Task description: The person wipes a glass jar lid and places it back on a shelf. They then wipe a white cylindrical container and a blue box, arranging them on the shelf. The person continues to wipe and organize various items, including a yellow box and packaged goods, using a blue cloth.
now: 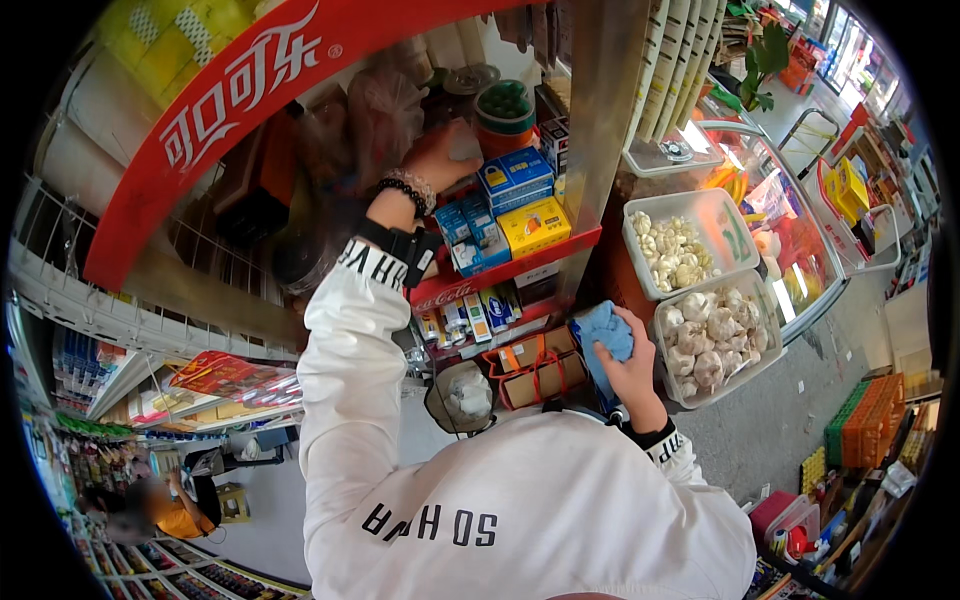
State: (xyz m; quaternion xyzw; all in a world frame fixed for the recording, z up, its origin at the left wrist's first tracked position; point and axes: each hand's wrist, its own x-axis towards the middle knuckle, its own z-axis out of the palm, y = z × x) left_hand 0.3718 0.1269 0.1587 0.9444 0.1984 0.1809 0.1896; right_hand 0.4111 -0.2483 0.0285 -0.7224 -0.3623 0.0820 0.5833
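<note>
My left hand [444,156], with a beaded bracelet and a dark wrist strap, reaches into a red-edged display shelf [517,260]. Its thumb points toward a stack of blue boxes [517,176]; whether the fingers hold the pale thing beside them is unclear. In front of that stack sit a yellow box [534,226] and small light-blue boxes [469,229]. Lower right, my right hand [636,360] grips a crumpled blue cloth [609,334]. Close to this hand stands a plastic tub of garlic bulbs [705,341].
A red Coca-Cola header [225,97] arches over the shelf, beside a metal post [600,135]. Batteries [491,309] fill a lower tier. Brown cartons [532,371] and a lined bin [463,394] stand below. Peeled garlic [667,247] fills another tub. Another person [184,514] is at far left.
</note>
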